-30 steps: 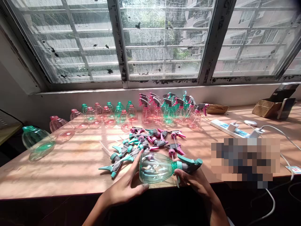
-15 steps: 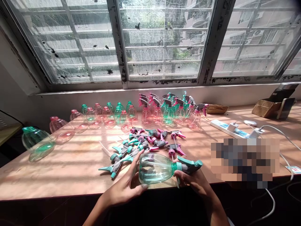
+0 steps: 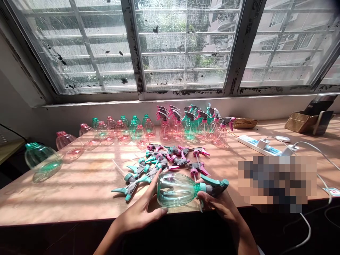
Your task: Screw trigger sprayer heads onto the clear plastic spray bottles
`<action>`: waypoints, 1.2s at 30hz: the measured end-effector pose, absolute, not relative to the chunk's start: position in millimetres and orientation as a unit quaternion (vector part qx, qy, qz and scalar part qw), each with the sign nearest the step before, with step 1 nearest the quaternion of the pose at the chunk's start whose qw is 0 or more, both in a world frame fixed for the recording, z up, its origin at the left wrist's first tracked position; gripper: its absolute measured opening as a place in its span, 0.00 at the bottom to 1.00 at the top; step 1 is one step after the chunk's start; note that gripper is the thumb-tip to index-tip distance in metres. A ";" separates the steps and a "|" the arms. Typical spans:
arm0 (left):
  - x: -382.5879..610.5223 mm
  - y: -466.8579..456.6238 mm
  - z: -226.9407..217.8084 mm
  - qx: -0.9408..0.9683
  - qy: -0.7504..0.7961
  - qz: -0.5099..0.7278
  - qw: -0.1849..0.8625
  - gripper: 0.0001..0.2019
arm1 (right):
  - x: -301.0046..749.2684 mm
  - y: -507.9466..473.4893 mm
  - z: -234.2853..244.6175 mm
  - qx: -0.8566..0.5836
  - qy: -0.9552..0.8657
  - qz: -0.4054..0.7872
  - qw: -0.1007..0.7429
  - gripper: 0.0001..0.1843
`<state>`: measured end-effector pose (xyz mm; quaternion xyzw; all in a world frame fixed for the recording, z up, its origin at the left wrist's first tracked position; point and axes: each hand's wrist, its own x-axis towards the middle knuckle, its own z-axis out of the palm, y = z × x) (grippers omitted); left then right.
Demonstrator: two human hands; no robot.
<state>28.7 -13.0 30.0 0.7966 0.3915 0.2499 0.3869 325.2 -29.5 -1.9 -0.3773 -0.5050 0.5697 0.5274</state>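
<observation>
At front of sunlit desk [image 3: 79, 198], holding a green bottle [image 3: 175, 191] sideways by base in left hand [image 3: 145, 209] and neck in right hand [image 3: 217, 204], spray head [image 3: 216, 185] on, with topped bottles [image 3: 190, 130] done behind and bare bottles [image 3: 123, 132] plus loose spray heads [image 3: 174, 159] left unpaired.

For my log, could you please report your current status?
Left hand cupping base of green bottle, right hand at neck. Bottle sideways, sprayer head on. Loose sprayer heads lie just beyond.

A see-through green, ribbed plastic bottle [image 3: 175, 193] is leaning sideways over the front edge of the wooden table [image 3: 82, 187], its rounded base facing the table's left end. A teal-and-grey plastic trigger spray head [image 3: 215, 182] is capping its neck.
</observation>
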 end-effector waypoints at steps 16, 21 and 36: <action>36.0 -12.3 31.2 0.776 0.368 0.289 0.423 0.49 | 324.2 -29.6 -0.3 -0.392 -0.495 0.575 0.520 0.27; 31.8 -11.1 27.2 0.777 0.370 0.281 0.425 0.47 | 323.0 -28.8 4.3 -0.409 -0.516 0.556 0.508 0.24; 33.7 -12.1 31.0 0.776 0.370 0.274 0.431 0.50 | 322.5 -28.2 5.8 -0.407 -0.525 0.550 0.507 0.24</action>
